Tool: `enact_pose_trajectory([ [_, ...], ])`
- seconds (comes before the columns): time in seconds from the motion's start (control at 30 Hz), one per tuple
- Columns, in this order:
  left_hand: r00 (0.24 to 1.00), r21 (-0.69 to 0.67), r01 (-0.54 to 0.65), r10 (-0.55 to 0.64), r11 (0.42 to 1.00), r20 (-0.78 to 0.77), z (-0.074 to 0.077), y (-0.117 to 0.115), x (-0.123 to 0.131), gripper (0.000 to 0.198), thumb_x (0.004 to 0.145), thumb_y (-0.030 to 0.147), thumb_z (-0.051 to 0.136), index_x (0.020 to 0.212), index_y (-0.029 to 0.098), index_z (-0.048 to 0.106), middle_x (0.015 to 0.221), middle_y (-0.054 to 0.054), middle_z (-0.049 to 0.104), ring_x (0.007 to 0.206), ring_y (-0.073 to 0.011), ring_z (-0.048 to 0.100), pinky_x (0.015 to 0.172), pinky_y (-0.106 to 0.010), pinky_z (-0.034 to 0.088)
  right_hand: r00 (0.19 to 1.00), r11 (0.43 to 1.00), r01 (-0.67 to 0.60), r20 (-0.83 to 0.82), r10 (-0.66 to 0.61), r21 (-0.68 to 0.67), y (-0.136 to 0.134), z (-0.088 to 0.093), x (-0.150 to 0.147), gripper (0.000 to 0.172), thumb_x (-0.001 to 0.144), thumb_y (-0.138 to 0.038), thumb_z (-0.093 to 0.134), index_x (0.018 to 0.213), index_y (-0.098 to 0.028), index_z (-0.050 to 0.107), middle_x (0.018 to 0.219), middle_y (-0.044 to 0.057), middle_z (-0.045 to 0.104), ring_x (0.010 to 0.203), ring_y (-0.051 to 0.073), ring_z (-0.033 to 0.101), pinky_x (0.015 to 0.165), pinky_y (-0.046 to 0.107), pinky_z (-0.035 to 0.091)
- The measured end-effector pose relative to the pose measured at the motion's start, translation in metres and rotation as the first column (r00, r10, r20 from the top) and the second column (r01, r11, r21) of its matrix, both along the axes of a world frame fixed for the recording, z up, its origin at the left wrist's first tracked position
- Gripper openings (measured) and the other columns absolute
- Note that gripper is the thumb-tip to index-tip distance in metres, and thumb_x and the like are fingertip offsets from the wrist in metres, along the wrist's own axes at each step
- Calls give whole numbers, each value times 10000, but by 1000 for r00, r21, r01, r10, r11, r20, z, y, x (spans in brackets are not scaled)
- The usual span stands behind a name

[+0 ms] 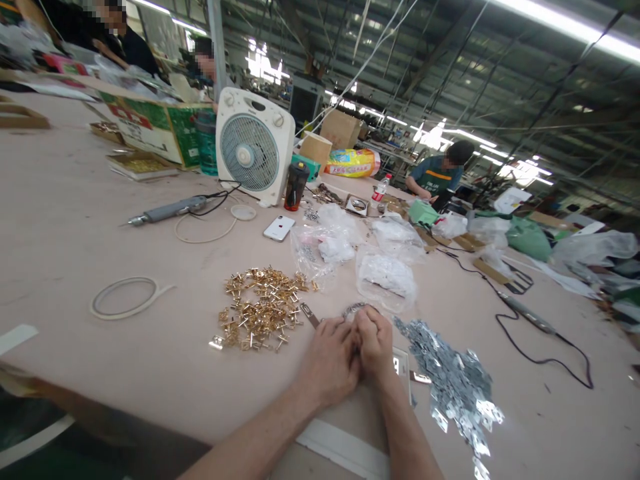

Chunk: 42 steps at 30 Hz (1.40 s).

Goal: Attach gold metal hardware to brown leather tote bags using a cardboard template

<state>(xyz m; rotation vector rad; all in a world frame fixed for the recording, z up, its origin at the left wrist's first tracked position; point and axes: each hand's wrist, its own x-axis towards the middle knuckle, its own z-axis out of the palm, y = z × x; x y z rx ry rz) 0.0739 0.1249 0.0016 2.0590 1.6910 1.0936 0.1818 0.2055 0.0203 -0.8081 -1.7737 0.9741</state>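
A small metal part (353, 311) sits at the fingertips of both hands, near the table's (75, 220) front edge; most of it is hidden, so its form cannot be told. The left hand (330, 363) and right hand (375, 341) are pressed together, fingers curled over the part, apparently pinching it between them. Just left of the hands lies a heap of gold pieces (257, 308); a narrow metal strip (310, 315) lies between the heap and the left hand. To the right, a heap of silver pieces (453, 380) spreads toward the table edge. Beyond the hands are clear bags (385, 273), a phone (279, 227), a dark cup (297, 186) and a white fan (255, 145). A power tool (167, 211) and a tape loop (125, 297) lie well to the left. A person in green (439, 175) works at the far side.
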Motion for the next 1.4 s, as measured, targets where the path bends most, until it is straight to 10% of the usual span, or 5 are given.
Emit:
enact_pose_trajectory([
  [0.13,999,11,31,-31,999,16,0,0,-1,554,857,306,687,1395,248,565,1390,-86,637,1354,-313,481,1234,-502,315,997,990,-20,76,9,138,-10,-2,0,402,994,-369,588,636,-217,490,620,-21,483,592,144,449,588,309,337],
  [0.4,999,-11,-23,22,1000,-41,5,0,2,566,842,534,762,1305,253,597,1288,-70,671,1314,-315,507,1193,-497,348,802,995,71,-590,-97,-67,-15,8,25,330,1021,-360,533,719,-228,535,526,-67,377,419,108,324,419,243,245],
  [0.97,1000,-12,26,-26,1000,2,3,1,0,527,876,333,657,1390,272,560,1341,-68,666,1306,-312,505,1186,-501,347,993,988,79,-92,-67,131,-17,-11,4,429,984,-382,588,592,-218,524,564,-12,500,534,143,449,558,308,352],
  [1.17,1000,-32,-5,5,999,-7,5,0,-1,482,827,512,771,1218,262,640,1240,-62,684,1279,-324,513,1179,-503,354,927,980,132,-331,-175,-149,0,14,0,434,1014,-455,556,650,-228,490,509,-61,412,408,104,344,394,243,251],
  [1.4,1000,-31,-21,20,999,-24,5,-1,-1,500,799,538,805,1172,253,631,1235,-55,676,1262,-310,522,1173,-495,359,840,998,55,-541,-39,12,-20,43,2,376,994,-390,593,662,-227,527,498,-68,369,395,98,312,392,232,240],
])
